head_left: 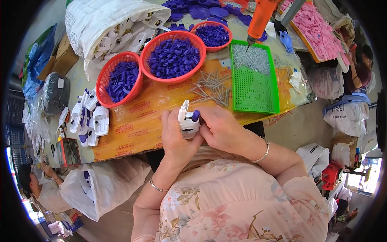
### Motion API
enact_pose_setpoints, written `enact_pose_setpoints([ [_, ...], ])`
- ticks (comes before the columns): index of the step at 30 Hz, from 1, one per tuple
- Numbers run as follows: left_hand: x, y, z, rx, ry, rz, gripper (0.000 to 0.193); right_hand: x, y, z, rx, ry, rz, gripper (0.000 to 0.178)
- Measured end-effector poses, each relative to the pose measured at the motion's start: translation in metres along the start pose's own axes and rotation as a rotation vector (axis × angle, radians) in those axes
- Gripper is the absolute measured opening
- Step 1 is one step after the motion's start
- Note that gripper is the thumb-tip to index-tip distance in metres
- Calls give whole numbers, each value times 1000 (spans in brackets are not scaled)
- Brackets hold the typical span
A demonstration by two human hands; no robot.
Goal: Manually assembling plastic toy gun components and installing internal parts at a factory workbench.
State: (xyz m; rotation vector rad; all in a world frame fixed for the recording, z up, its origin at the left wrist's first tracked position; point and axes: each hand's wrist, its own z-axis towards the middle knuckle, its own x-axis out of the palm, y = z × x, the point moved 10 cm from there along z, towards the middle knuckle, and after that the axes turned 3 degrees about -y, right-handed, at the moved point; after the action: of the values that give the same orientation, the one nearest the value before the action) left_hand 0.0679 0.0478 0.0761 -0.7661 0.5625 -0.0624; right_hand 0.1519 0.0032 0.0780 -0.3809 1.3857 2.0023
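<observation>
Close to the table's front edge, my left hand (174, 141) grips a white plastic housing (188, 131) from which a white stem sticks up. My right hand (223, 128) has thumb and fingers closed around a small purple plastic piece (196, 115) at the housing's right side. My fingers partly hide where the two meet. Beyond my hands lies a loose pile of thin metal pins (211, 86). To the left, several white and purple plastic assemblies (84, 119) are heaped together.
Red baskets (169, 79) of purple pieces stand behind my hands. A green tray (276, 101) holds small silvery parts, with an orange power screwdriver (261, 21) hanging above it. A white sack (90, 24) spills white parts at back left. Pink parts (320, 32) lie far right; other people sit nearby.
</observation>
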Motion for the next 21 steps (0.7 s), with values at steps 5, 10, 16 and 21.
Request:
enact_pose_setpoints([
  [5, 1, 15, -1, -94, -11, -69, 56, -2, -6, -2, -76, -132, 25, 30],
  [10, 11, 48, -15, -452, 25, -415, 56, -3, -11, -3, -44, -165, 161, 25],
  [16, 14, 47, -15, -476, 66, -435, 58, -3, -25, -5, 108, -94, 177, 24],
  [21, 19, 53, -16, -579, 61, -698, 52, 4, -45, -11, 276, -34, 446, 24],
])
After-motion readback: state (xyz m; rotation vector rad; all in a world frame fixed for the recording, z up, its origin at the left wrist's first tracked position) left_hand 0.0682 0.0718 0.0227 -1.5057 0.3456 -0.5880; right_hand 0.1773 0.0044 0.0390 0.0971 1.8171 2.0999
